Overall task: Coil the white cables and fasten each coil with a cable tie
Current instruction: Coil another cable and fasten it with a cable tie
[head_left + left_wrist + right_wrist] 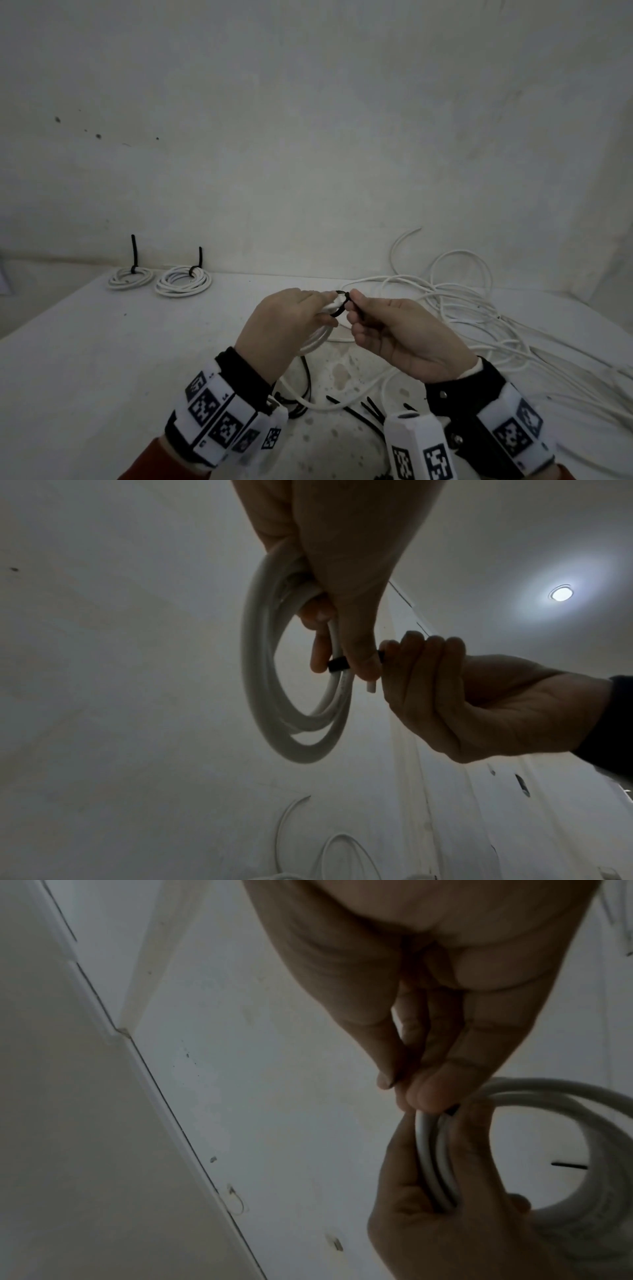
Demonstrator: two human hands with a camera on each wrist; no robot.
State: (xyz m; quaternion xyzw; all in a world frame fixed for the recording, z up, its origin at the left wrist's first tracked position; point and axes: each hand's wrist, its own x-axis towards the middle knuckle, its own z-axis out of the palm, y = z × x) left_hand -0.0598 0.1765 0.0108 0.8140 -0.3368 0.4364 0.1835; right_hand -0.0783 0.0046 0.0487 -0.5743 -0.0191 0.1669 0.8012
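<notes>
Left hand (291,320) curled tight round the white coil (274,696), up above the table (102,342), likely so the loops stay together. Right hand (404,337) pinching the black cable tie (340,303) looped round the coil, likely to pull it snug. Two tied coils (183,280) at the back. Loose white cables (479,308) at the right, spare ties (359,409) below.

You had a white desk (102,342), stained near your wrists, set against a pale wall (308,137) with dark specks at the left. A round ceiling lamp (561,593) glowed overhead, beside a door frame (143,969).
</notes>
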